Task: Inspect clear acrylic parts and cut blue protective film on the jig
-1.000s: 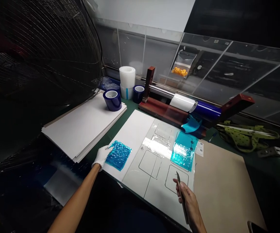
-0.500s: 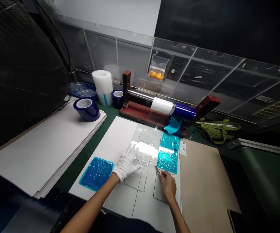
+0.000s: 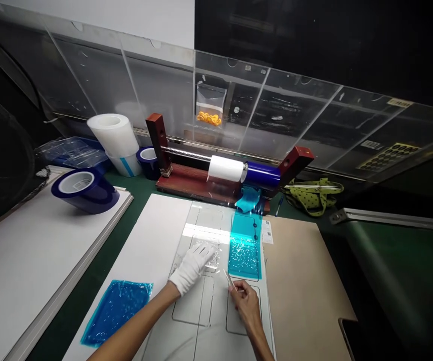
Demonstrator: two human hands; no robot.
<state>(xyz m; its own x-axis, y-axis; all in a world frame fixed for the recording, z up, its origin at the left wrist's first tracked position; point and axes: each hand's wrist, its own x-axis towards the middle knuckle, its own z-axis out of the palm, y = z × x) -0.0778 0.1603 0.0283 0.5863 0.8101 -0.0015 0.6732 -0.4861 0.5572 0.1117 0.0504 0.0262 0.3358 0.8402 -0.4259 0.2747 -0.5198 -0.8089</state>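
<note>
My left hand (image 3: 194, 265), in a white glove, lies with fingers extended over a wrinkled piece of clear film (image 3: 213, 258) on the pale sheet with black outlines (image 3: 197, 311). In my bare right hand (image 3: 247, 303) is a slim, pointed blade (image 3: 228, 278), pinched between thumb and fingers. Its tip is close to the lower right of the clear film, just left of the bright blue film (image 3: 244, 258). That blue film covers an outlined shape and runs up toward the dark blue roll (image 3: 263, 174). A darker blue film piece (image 3: 118, 312) lies to the left.
A wooden stand (image 3: 190, 181) carries the blue roll and a white roll (image 3: 226, 168). More rolls, a blue one (image 3: 84, 189) and a white one (image 3: 113, 133), stand left. Stacked white boards (image 3: 24, 260) lie left, brown board (image 3: 306, 281) right. A green dotted pouch (image 3: 310, 195) sits behind.
My left hand has shifted onto the clear film, its fingers closer together. My right hand has moved the blade tip slightly left, away from the blue film's corner. The camera view has shifted.
</note>
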